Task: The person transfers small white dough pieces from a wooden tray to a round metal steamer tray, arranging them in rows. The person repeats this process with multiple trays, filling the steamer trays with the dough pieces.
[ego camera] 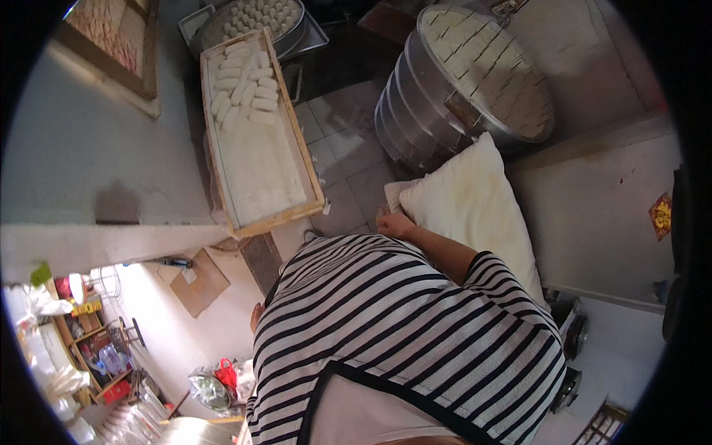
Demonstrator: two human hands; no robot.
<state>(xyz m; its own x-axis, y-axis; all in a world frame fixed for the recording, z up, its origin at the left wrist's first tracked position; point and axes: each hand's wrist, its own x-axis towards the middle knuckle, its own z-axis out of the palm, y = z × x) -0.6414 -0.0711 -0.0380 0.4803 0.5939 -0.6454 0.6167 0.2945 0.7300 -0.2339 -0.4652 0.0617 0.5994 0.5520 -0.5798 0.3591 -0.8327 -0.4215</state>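
My right hand (395, 226) is in front of my striped shirt, its fingers curled beside the lower corner of a thick white padded cloth (467, 194). A small brownish thing shows at its fingertips, too blurred to tell whether it is held. At my left side only a sliver of my left hand (257, 317) appears; my shirt hides the rest. Ahead to the left stands a wooden-framed tray (267, 172), floured, with several pale dough rolls (245, 89) at its far end. Ahead to the right, a stack of metal steamer tiers (411, 105) has a slatted, cloth-like top surface (484, 67).
A round metal pan (300, 30) with many small dough balls stands beyond the tray. Grey floor tiles (339, 161) lie between tray and steamers. Walls rise on both sides. Behind me at left are a cluttered wooden shelf (83, 339), plastic bags (214, 389) and a cardboard sheet (200, 283).
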